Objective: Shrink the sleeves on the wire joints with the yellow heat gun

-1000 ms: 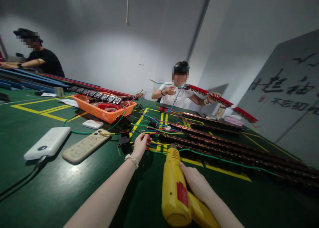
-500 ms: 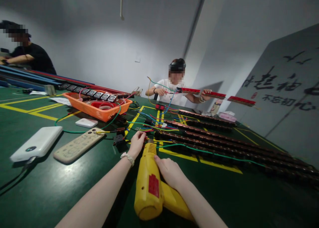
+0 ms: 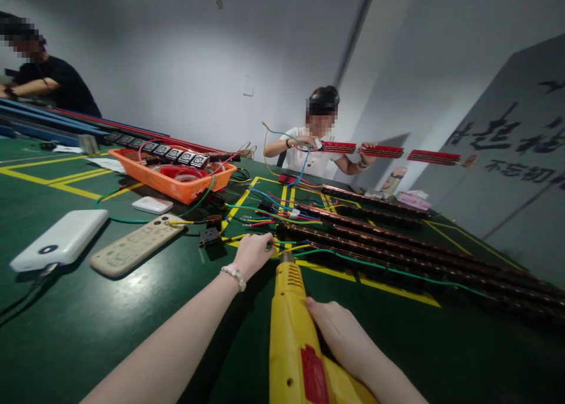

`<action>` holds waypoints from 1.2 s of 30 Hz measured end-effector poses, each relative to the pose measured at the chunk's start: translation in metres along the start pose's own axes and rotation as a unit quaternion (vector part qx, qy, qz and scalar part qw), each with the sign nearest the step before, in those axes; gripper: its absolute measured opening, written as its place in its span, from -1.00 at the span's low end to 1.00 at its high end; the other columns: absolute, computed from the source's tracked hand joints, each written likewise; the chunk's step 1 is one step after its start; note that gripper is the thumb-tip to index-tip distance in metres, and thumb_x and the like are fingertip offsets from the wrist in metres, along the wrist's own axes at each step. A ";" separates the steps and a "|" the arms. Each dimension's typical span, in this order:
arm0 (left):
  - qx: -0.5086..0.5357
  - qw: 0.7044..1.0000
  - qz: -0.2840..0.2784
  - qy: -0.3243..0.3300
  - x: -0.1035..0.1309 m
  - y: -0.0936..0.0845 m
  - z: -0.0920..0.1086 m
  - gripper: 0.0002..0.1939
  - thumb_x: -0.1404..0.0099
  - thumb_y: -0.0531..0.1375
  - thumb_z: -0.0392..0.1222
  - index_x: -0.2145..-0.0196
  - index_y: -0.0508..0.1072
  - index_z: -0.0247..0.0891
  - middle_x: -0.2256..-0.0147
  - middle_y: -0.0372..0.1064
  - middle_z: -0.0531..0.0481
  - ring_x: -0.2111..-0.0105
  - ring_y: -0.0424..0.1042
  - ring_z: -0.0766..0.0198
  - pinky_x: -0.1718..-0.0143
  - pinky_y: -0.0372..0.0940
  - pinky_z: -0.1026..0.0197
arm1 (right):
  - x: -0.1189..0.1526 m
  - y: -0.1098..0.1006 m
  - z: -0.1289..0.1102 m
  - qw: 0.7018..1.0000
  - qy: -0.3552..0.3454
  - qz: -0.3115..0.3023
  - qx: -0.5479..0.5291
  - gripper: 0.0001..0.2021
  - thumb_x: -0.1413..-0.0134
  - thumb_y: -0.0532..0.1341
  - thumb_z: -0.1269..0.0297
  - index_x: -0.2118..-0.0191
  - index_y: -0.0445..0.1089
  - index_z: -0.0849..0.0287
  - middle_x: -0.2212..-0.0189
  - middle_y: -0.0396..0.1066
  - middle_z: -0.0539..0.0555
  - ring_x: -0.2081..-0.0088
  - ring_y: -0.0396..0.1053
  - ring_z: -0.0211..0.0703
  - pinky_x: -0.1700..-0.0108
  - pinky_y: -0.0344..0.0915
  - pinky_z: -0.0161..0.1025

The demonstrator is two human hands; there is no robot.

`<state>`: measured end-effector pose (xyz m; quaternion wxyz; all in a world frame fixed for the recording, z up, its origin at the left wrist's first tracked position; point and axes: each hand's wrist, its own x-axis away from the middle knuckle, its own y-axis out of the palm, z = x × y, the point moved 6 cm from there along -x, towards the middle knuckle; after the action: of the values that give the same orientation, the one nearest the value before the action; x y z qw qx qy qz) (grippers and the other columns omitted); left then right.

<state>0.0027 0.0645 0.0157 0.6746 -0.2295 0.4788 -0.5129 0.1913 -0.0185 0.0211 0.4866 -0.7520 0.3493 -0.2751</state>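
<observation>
My right hand (image 3: 339,333) is wrapped around the handle of a yellow heat gun (image 3: 291,310), which has a red patch on its side. The gun's metal nozzle points away from me, close to the fingertips of my left hand (image 3: 253,255). Those fingers are pinched on a thin wire; its colour at the grip is hard to make out. Just right of the nozzle, a green wire (image 3: 329,252) runs along dark, coppery strips (image 3: 375,251). Left of my left hand lies a small black connector block (image 3: 210,237) with a wire leading from it.
On the left lie a phone in a beige case (image 3: 136,248), a white power bank (image 3: 59,239) with a cable, and a small white case (image 3: 152,204). An orange basket (image 3: 185,189) holds parts. Opposite, a person (image 3: 320,130) holds red strips (image 3: 382,151); another person (image 3: 62,86) sits far left.
The heat gun and my right hand have shifted right, the nozzle now beside the strip ends. My left hand has moved slightly right too, still pinching. The camera view has shifted a little.
</observation>
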 end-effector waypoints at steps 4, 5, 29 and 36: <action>-0.029 0.997 0.007 0.075 0.000 0.001 0.008 -0.80 -0.18 0.13 -0.11 0.21 0.39 -0.15 0.27 0.39 0.00 0.18 0.29 0.17 0.19 0.10 0.16 | 0.003 -0.003 -0.002 1.000 0.012 -0.001 -0.019 -0.42 -0.24 -0.32 0.01 0.35 0.36 0.17 0.47 0.36 0.08 0.45 0.27 -0.18 0.40 0.03 -0.29; -0.019 0.996 -0.001 0.089 0.000 0.002 0.008 -0.77 -0.17 0.14 -0.12 0.18 0.37 -0.13 0.20 0.36 0.02 0.13 0.26 0.18 0.14 0.08 0.16 | 0.002 -0.003 -0.003 0.999 0.022 -0.003 -0.027 -0.42 -0.23 -0.32 0.00 0.38 0.35 0.17 0.49 0.35 0.07 0.46 0.27 -0.20 0.41 0.03 -0.29; 0.075 0.985 0.119 0.098 0.003 -0.013 0.010 -0.87 -0.20 0.13 -0.12 0.38 0.41 -0.20 0.33 0.35 0.04 0.31 0.32 0.30 0.23 0.10 0.23 | -0.005 -0.018 0.012 0.995 0.071 0.055 0.039 -0.37 -0.23 -0.37 0.01 0.45 0.34 0.17 0.49 0.38 0.09 0.44 0.29 -0.16 0.40 0.03 -0.28; 0.127 0.986 0.111 0.021 0.000 -0.012 0.000 -0.80 -0.10 0.21 -0.07 0.48 0.39 -0.26 0.42 0.35 0.00 0.38 0.32 0.27 0.35 0.16 0.26 | -0.008 -0.027 0.016 0.989 0.138 0.050 -0.001 -0.32 -0.20 -0.39 -0.02 0.23 0.42 0.19 0.37 0.42 0.17 0.32 0.36 -0.09 0.31 0.13 -0.26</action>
<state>-0.0030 0.0599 0.0252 0.7405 -0.0770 0.4466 -0.4963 0.2053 0.0037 0.0397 0.4460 -0.6889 0.4507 -0.3513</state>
